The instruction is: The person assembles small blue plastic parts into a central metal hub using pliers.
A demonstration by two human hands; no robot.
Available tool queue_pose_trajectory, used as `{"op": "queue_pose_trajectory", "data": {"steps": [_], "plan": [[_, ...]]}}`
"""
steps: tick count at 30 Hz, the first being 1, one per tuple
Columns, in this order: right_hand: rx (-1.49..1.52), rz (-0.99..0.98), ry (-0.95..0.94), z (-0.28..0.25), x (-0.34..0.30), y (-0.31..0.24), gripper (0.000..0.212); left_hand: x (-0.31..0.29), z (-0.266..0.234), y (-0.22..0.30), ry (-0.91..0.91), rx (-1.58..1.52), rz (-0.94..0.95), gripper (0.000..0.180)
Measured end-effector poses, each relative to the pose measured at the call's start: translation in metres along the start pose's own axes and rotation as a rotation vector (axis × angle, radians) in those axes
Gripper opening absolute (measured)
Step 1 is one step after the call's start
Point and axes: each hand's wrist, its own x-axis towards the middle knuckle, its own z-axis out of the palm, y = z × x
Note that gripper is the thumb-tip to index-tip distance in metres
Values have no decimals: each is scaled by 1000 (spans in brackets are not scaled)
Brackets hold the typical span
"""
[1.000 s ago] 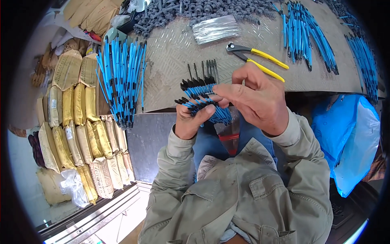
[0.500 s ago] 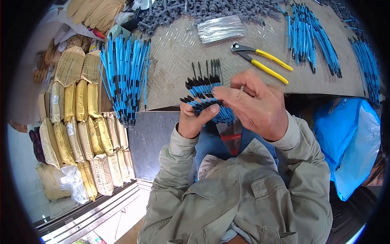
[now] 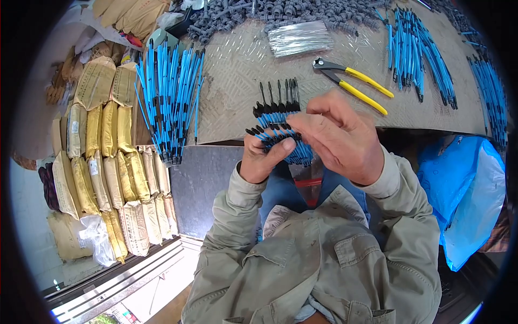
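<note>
My left hand point(image 3: 258, 163) is closed around a bundle of thin blue rods with black ends point(image 3: 298, 157), its thumb lying across them. The black tips fan out in two rows, and a few thin dark pins stick up from the far row. Over the right side of the bundle, my right hand point(image 3: 349, 141) has thumb and forefinger pinched together at the tips. Whatever lies between those fingers is hidden or too small to name. Both hands are above my lap, just off the table's near edge.
Yellow-handled pliers point(image 3: 360, 86) lie on the table point(image 3: 232, 97), near a stack of thin silver wires point(image 3: 300, 39). Grey plastic fittings point(image 3: 318, 12) are heaped behind. Blue rod bundles point(image 3: 168, 100) lie at both sides. Wrapped packets point(image 3: 110, 129) stand left; a blue bag point(image 3: 450, 173) hangs right.
The whole view has shifted slightly, moving the table things a little right in the picture. My hands keep nearly the same hold on the bundle, with only small finger movement.
</note>
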Motion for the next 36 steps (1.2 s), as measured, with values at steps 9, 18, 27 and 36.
{"op": "queue_pose_trajectory", "data": {"steps": [9, 18, 27, 36], "plan": [[-84, -99, 15, -1, 4, 1, 30, -1, 0, 2, -14, -11, -59, 18], [-34, -84, -19, -2, 9, 6, 30, -1, -5, 5, -84, 76, -53, 17], [-62, -180, -54, -7, 11, 12, 25, 1, -3, 8, -115, 87, -54, 17], [147, -58, -95, -4, 9, 15, 24, -1, -4, 0, -69, -33, -28, 25]]}}
